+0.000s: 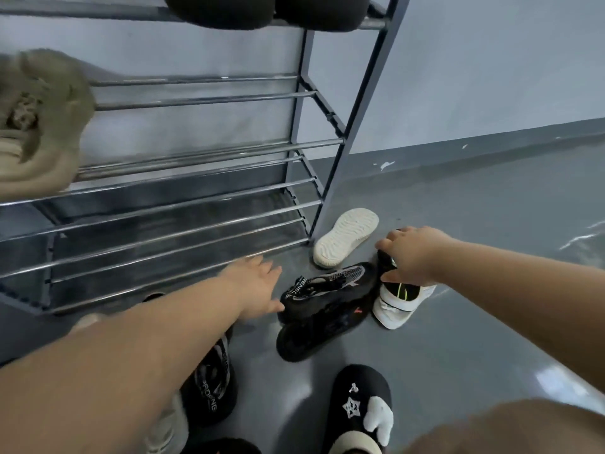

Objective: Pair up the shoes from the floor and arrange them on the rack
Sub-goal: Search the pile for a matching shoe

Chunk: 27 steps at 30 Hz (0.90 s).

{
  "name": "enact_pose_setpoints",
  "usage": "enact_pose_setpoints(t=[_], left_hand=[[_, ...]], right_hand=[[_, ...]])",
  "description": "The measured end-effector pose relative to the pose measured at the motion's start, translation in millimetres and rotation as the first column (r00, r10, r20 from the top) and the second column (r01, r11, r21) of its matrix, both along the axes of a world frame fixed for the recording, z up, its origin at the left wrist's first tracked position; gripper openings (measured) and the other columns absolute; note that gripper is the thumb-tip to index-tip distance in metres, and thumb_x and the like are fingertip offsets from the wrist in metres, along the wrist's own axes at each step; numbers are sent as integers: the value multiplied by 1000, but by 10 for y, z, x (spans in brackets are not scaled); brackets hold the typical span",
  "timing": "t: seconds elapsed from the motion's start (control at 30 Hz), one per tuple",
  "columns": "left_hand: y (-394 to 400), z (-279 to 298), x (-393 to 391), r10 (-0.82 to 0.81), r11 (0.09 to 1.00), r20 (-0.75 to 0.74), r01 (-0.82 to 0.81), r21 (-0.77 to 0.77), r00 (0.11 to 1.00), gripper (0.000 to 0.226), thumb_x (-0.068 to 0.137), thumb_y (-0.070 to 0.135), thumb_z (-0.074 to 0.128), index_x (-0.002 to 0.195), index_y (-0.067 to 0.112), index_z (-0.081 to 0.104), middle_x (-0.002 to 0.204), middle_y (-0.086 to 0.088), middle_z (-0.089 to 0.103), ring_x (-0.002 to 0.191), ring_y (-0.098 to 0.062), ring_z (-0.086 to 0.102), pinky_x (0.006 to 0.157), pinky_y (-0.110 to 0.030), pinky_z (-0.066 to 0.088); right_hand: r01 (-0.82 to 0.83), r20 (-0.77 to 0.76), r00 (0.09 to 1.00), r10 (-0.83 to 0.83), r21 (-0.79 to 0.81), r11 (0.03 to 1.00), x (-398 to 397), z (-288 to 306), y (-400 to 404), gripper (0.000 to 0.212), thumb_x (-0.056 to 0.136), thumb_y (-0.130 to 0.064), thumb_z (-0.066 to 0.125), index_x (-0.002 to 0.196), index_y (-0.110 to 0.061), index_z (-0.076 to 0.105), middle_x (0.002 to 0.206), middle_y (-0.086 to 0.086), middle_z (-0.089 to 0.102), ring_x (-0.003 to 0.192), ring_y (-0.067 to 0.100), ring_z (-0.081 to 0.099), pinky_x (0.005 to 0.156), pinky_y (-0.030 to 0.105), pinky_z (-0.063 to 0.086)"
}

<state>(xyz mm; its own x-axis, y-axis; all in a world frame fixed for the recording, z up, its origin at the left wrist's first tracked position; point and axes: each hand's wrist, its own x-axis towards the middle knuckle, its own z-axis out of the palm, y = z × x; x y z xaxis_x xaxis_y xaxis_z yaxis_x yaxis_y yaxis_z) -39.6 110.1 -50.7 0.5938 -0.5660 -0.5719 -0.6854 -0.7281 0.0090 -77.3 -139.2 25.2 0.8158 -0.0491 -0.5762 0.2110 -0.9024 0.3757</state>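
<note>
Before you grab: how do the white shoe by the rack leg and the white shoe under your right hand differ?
The white shoe by the rack leg lies untouched, its pale ridged sole facing up; the white shoe under the right hand shows its upper and yellow-green lining. The right hand grips that one at its dark collar. Both are white and on the floor.

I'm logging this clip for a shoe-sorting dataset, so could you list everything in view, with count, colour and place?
Rack: one, grey frame with chrome bars, left, against the wall.
Dark shoes on rack: two, black, top shelf, cut off by the frame.
Tan shoe: one, olive-tan, middle shelf, far left.
Upturned shoe: one, cream sole up, floor by the rack's leg.
Black sneaker: one, black and grey, floor centre, on its side.
White sneaker: one, white, floor beside the black sneaker.
Lettered shoe: one, black, floor under the left arm.
Slipper: one, black with white charms, bottom centre.
Left hand: open, at the black sneaker's heel.
Right hand: gripping the white sneaker's dark collar.
</note>
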Motion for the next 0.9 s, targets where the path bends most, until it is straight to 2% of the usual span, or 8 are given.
enact_pose_setpoints(t=[0.17,0.33,0.53,0.63,0.7,0.77,0.83,0.9], left_hand=[[-74,-513,-12,166,980,-222,-185,-67,961,77,94,57,33,151,18,-2,160,-4,-1,148,-22,2,120,-38,9],[-43,-878,-88,279,942,-390,-329,-66,877,76,94,54,36,151,21,-2,160,-2,-5,148,-20,3,120,-36,10],[-202,-1166,-3,469,799,-499,-591,-113,729,72,94,52,39,152,22,8,159,-2,10,146,-19,17,115,-30,17],[-278,-1380,-54,566,655,-569,-745,-130,597,67,94,46,45,150,23,18,156,-2,23,141,-20,29,113,-29,23],[-336,-1495,-131,603,500,-663,-858,-120,444,65,93,42,51,148,24,22,152,-1,32,139,-20,33,114,-31,25],[-385,-1611,-196,601,325,-750,-942,-86,276,64,91,39,55,146,25,26,146,1,41,137,-19,37,116,-36,26],[-425,-1674,-216,586,216,-795,-976,-34,158,58,86,46,58,138,31,39,136,7,52,128,-18,48,111,-42,34],[-448,-1691,-182,565,127,-823,-992,22,54,59,71,61,59,124,34,53,125,10,61,118,-16,55,108,-41,39]], right_hand=[[43,-76,996,-42,21,999,180,-530,-213,65,92,-57,41,144,-20,32,142,5,42,132,26,39,99,39,40],[208,-115,974,-194,129,970,267,-1137,-347,68,91,-59,41,146,-20,31,142,7,43,131,28,39,103,41,39],[358,-79,934,-349,220,907,312,-1694,-432,71,92,-62,35,148,-19,27,148,7,35,136,29,33,108,43,34],[476,-47,873,-485,298,828,348,-1884,-467,72,91,-63,36,147,-18,28,151,8,31,138,30,30,110,44,31],[527,-16,835,-551,315,789,350,-2003,-451,73,91,-63,34,147,-16,28,153,11,28,139,32,28,112,44,28],[537,7,830,-558,261,802,345,-2119,-406,76,91,-65,30,149,-17,24,156,14,21,142,34,23,116,47,18],[566,4,815,-580,215,796,346,-2208,-358,80,90,-67,26,151,-16,16,158,15,12,145,34,15,117,51,7],[596,-1,792,-611,218,773,365,-2249,-337,84,89,-70,26,151,-15,13,158,17,11,146,34,12,117,52,4]])
